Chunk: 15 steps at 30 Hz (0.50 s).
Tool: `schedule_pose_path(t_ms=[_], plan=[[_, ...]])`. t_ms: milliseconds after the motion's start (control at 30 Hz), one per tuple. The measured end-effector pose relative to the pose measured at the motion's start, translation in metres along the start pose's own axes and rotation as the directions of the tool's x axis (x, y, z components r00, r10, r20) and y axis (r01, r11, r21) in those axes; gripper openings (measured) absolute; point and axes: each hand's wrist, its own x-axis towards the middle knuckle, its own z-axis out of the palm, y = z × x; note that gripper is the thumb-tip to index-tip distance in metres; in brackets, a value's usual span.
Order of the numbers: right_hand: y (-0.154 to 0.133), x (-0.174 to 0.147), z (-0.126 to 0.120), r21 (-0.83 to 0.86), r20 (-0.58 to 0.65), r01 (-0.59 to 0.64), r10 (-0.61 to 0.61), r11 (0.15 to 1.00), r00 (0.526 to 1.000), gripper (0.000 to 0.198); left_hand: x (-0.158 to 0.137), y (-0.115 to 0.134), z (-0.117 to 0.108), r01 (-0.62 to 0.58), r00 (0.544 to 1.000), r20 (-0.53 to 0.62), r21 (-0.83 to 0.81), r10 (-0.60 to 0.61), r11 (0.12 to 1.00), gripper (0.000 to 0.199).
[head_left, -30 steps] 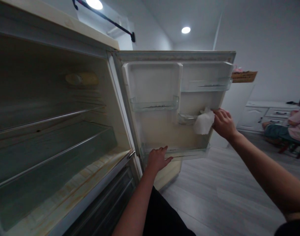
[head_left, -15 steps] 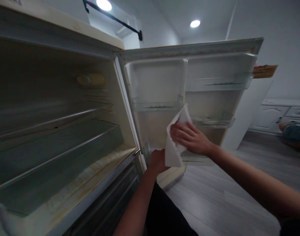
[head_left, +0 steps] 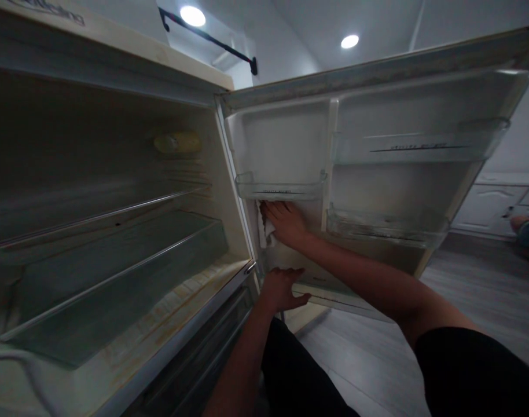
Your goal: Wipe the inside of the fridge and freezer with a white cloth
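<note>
My right hand (head_left: 288, 223) presses a white cloth (head_left: 264, 229) against the inner panel of the open fridge door (head_left: 284, 136). The cloth lies close to the hinge side, just under a clear door shelf (head_left: 286, 190); part of it is hidden by the fingers. Lower down, my left hand (head_left: 284, 288) holds nothing. Its thumb and fingers are apart, in front of the bottom door shelf (head_left: 329, 301).
At left the fridge interior has a glass shelf (head_left: 99, 219), a greenish clear drawer (head_left: 129, 307) and a yellowish lamp cover (head_left: 177, 142). More clear shelves (head_left: 386, 229) line the door's right half. White cabinets (head_left: 485, 205) stand beyond the grey floor (head_left: 455, 278).
My right hand has carried the cloth left, to the hinge side of the door. My left hand has spread its fingers. The door appears closer and fills more of the view.
</note>
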Motion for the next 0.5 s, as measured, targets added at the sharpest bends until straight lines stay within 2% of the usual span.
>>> schedule_pose_path(t_ms=[100, 200, 400, 500], plan=[[0.005, -0.027, 0.005, -0.036, -0.052, -0.047, 0.045, 0.998, 0.998, 0.065, -0.002, -0.002, 0.000, -0.007, 1.000, 0.000, -0.008, 0.007, 1.000, 0.075], [0.012, -0.062, 0.013, -0.070, -0.114, -0.007, -0.001, 0.998, 0.993, 0.061, -0.002, -0.003, -0.001, 0.001, 1.000, 0.006, -0.001, -0.001, 1.000, 0.074], [0.025, -0.103, 0.019, -0.152, -0.069, 0.102, -0.114, 0.983, 0.991, 0.058, -0.003, -0.001, -0.004, -0.002, 1.000, -0.005, -0.021, 0.002, 1.000, 0.073], [0.032, -0.122, 0.018, -0.195, -0.061, 0.103, -0.116, 0.975, 0.991, 0.061, -0.003, 0.000, -0.003, 0.002, 1.000, -0.005, -0.007, -0.002, 1.000, 0.072]])
